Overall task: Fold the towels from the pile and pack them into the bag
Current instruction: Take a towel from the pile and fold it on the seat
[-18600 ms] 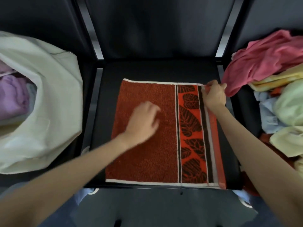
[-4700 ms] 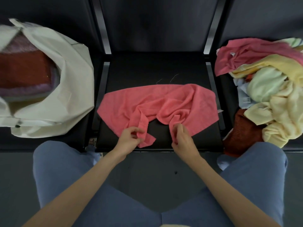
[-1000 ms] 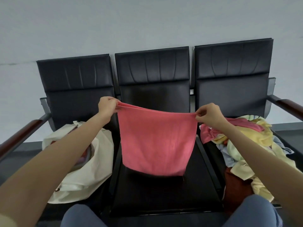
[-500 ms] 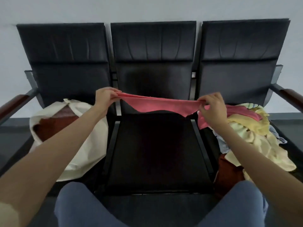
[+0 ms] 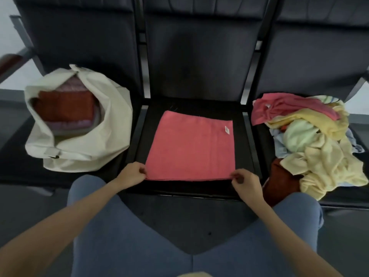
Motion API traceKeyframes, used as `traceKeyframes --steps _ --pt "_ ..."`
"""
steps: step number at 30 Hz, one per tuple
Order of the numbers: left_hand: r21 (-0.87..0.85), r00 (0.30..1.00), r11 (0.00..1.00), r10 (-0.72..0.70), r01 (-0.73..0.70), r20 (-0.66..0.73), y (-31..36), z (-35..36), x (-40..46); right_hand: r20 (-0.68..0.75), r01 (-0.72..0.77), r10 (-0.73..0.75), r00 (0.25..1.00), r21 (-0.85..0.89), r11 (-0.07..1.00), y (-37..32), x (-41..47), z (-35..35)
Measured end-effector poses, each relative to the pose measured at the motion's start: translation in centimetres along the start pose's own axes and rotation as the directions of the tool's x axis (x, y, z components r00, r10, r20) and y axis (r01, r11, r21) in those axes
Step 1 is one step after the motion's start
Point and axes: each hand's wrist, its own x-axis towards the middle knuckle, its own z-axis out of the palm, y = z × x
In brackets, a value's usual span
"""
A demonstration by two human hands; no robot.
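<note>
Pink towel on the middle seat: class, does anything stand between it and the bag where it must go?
Nothing visible does. The pink towel lies flat on the middle seat; the bag sits open on the adjacent seat, folded towels already inside.

Towel on middle seat, bag on left seat, pile on right seat

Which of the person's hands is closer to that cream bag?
The left. The left hand pinches the pink towel's near left corner, just right of the cream bag; the right hand holds the opposite corner.
</note>
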Motion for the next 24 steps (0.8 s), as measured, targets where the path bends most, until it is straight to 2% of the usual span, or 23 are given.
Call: traceKeyframes --steps 2,3,4,5,8,10,14,17,19,22,24 --pt "0.269 1.0 0.963 -0.003 -0.002 0.02 0.9 0.0 -0.6 0.024 0.022 -0.023 0.999 0.035 0.999 0.4 -0.4 0.0" --pt "0.413 1.0 0.91 0.03 -0.025 -0.005 1.7 0.3 -0.8 0.036 0.034 -0.036 0.999 0.055 0.998 0.4 -0.5 0.0" --pt "0.512 0.996 0.856 0.092 -0.071 -0.017 2.5 0.8 -0.8 0.047 0.037 -0.041 0.998 0.072 0.997 0.5 -0.6 0.0" --pt "0.525 0.986 0.839 0.164 -0.144 0.007 3.8 1.7 -0.9 0.06 0.034 -0.039 0.997 0.089 0.995 0.6 -0.6 0.0" --pt "0.378 0.91 0.828 0.38 -0.414 0.164 8.5 5.3 -0.8 0.079 0.012 -0.023 0.997 0.134 0.991 0.8 -0.8 -0.2" --pt "0.317 0.857 0.796 0.474 -0.515 0.203 11.3 8.3 -0.1 0.094 -0.004 -0.015 0.995 0.198 0.98 1.0 -0.7 -0.5" --pt "0.191 0.812 0.79 0.574 -0.583 0.103 15.1 12.6 1.3 0.153 -0.068 0.016 0.988 0.336 0.939 1.0 -1.0 -1.3" --pt "0.104 0.781 0.775 0.624 -0.624 0.037 16.3 14.0 2.4 0.247 -0.17 0.065 0.967 0.43 0.887 1.6 -0.4 -1.5" --pt "0.09 0.76 0.756 0.65 -0.648 0.005 16.6 13.9 1.8 0.25 -0.217 0.098 0.963 0.508 0.834 1.2 -0.4 -2.1" --pt "0.084 0.736 0.737 0.675 -0.67 -0.054 17.1 13.8 2.3 0.222 -0.355 0.278 0.935 0.572 0.739 1.4 1.3 -2.4" --pt "0.111 0.729 0.732 0.68 -0.672 -0.077 17.6 13.4 2.2 0.272 -0.491 0.41 0.871 0.545 0.68 1.8 3.2 -2.2"
